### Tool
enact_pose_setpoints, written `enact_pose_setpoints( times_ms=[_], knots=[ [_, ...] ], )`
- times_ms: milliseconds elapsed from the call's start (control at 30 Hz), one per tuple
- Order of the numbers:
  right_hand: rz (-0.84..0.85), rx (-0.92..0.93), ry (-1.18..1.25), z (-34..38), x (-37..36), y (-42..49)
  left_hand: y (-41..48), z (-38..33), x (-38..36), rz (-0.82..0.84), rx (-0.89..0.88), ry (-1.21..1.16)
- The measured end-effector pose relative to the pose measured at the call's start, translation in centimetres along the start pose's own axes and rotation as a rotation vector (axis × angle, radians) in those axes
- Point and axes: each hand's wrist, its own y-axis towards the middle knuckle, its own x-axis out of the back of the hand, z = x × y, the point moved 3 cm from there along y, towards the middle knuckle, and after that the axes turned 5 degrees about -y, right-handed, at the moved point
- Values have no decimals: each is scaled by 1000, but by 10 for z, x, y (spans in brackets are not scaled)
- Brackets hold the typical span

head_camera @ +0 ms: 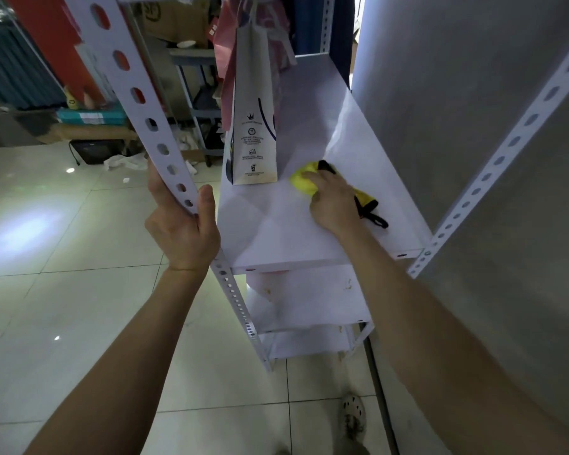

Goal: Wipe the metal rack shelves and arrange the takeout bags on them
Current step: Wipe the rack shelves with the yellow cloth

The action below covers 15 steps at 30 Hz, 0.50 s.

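A white metal rack shelf (276, 238) lies in front of me at waist height. My right hand (334, 201) presses a yellow cloth (304, 182) with black trim and a black loop onto the shelf's middle. A white paper takeout bag (252, 106) with dark print stands upright on the shelf just left of the cloth. Behind it, pink bags (225, 44) are partly hidden. My left hand (184, 224) grips the rack's perforated front-left upright (138, 93), thumb on one side and fingers on the other.
Two lower shelves (309, 300) with brownish stains show beneath. A grey wall (473, 93) runs along the right, with the perforated front-right upright (500, 159) before it. Boxes, a dark stand and clutter fill the back left. Glossy floor tiles (63, 257) spread left; a shoe (353, 415) shows below.
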Motion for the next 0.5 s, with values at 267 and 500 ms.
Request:
enact_pose_setpoints(
  times_ms=[267, 500],
  knots=[
    [-55, 85, 69, 2, 5, -105, 4, -4, 2, 26, -27, 47],
    [-213, -458, -112, -9, 10, -107, 5, -15, 2, 44, -17, 60]
  ],
)
